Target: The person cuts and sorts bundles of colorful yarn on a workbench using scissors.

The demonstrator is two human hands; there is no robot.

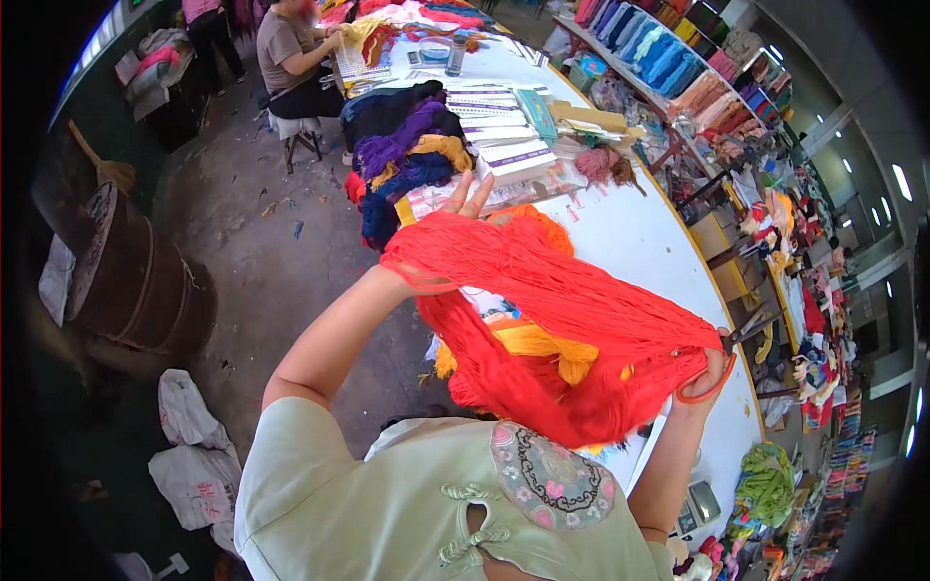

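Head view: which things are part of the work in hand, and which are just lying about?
In hand: red yarn skein, stretched between left hand and right hand; orange-handled scissors in right hand.
Lying about: purple and navy yarn pile, stacked booklets, green yarn, bottle.

left hand (pixel 467 200) | palm under red yarn (pixel 581 320) | (right hand (pixel 715 370) too)

Yarn workshop: a long white worktable (pixel 630 242) carries piled yarn skeins (pixel 412 155), wall shelves (pixel 678 48) hold sorted coloured yarn, and a seated worker (pixel 291 53) handles material.
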